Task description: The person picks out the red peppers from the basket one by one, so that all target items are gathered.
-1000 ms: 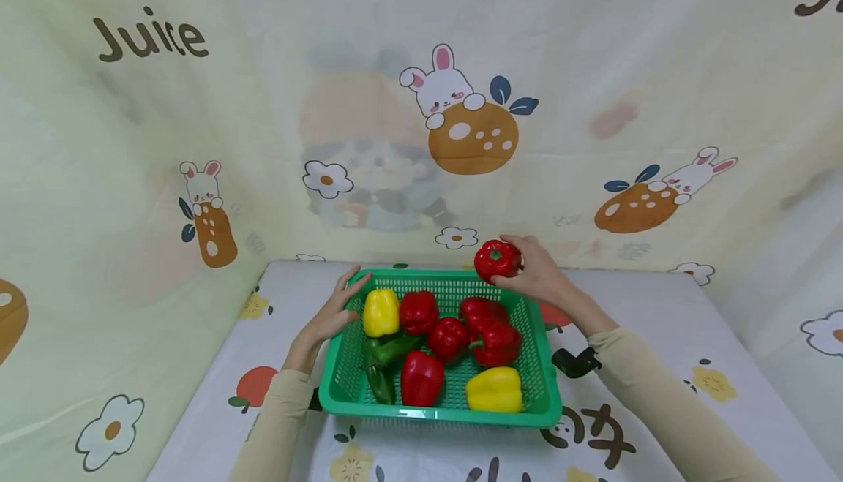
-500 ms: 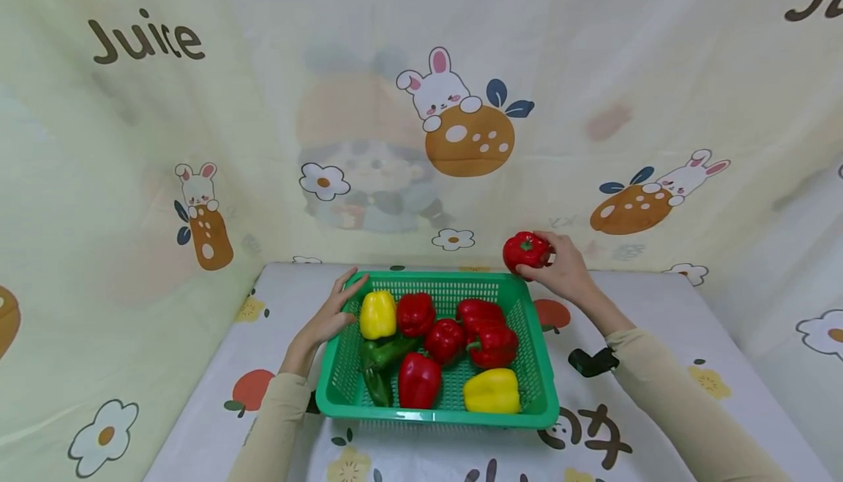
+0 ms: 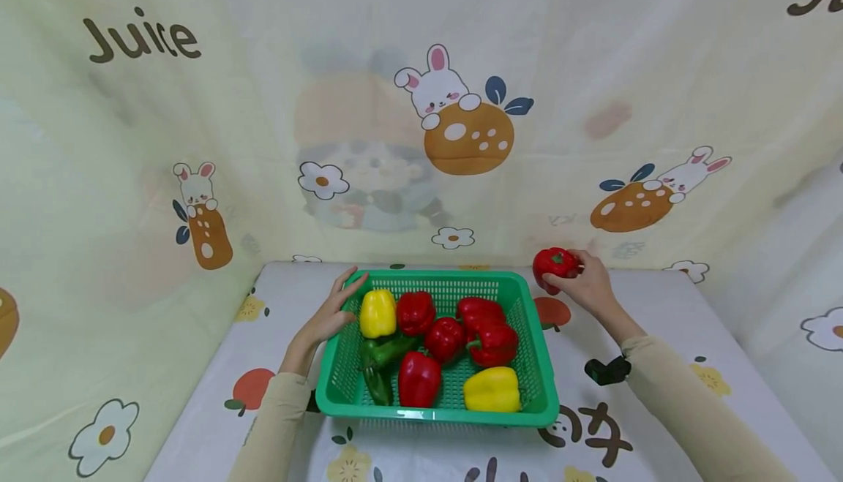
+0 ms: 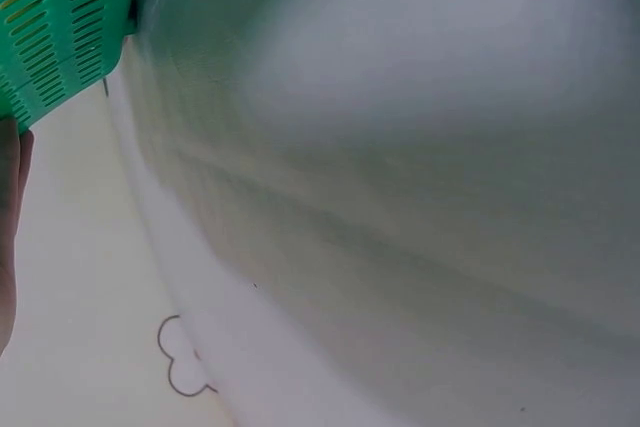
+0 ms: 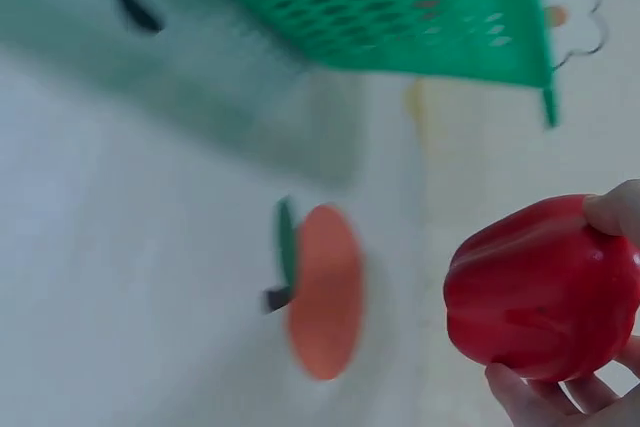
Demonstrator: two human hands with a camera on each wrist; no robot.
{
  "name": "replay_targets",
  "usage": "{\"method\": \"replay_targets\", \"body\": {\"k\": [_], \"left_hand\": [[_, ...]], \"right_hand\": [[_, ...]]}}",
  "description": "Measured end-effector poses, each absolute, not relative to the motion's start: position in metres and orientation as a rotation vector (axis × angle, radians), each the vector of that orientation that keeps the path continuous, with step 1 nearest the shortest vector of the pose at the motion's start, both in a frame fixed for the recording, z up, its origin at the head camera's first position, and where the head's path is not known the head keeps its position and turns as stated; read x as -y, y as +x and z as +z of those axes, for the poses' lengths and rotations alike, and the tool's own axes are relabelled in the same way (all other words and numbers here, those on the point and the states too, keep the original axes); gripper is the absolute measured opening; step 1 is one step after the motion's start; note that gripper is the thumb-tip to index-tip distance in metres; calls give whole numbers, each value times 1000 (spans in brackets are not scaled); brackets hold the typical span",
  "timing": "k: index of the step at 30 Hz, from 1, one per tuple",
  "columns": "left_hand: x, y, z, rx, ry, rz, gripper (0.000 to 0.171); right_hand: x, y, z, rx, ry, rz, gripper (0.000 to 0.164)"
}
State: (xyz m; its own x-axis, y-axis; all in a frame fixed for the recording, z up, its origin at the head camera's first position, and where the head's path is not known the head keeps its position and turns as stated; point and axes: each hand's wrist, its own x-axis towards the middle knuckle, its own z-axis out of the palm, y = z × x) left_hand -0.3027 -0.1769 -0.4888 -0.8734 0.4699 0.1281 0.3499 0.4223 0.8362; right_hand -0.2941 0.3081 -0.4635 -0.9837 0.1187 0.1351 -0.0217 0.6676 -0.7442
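Thumb and fingers of my right hand (image 3: 591,284) grip a red bell pepper (image 3: 552,268), held beyond the back right corner of the green basket (image 3: 543,387). In the right wrist view the bell pepper (image 5: 540,287) shows its smooth side, fingers around its far end. My left hand (image 3: 329,315) rests on the basket's left rim near the back corner, fingers spread. Inside the basket lie several red bell peppers (image 3: 419,379), a yellow bell pepper (image 3: 378,314) at the back left, another yellow one (image 3: 492,390) at the front right, and green peppers (image 3: 388,354).
A patterned cloth (image 3: 665,321) covers the table, with printed fruit and flowers. Fabric walls (image 3: 369,43) stand close behind and at both sides. The basket wall (image 5: 420,17) rises beside the right hand in its wrist view.
My right hand has carried the red bell pepper rightward from over the basket's back edge to outside its right corner, then lower. The left hand has stayed on the rim.
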Motion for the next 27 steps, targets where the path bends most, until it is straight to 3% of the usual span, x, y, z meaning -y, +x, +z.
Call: {"method": "replay_targets", "body": {"k": [4,27], "left_hand": [[173,-290,-469,-2512,741,1444,82],[174,-294,-473,-2521,741,1448,82]], "right_hand": [[-319,-292,-480,2706,-147,1235,80],[-339,-279,-514,2645,-328,1203,82]]}}
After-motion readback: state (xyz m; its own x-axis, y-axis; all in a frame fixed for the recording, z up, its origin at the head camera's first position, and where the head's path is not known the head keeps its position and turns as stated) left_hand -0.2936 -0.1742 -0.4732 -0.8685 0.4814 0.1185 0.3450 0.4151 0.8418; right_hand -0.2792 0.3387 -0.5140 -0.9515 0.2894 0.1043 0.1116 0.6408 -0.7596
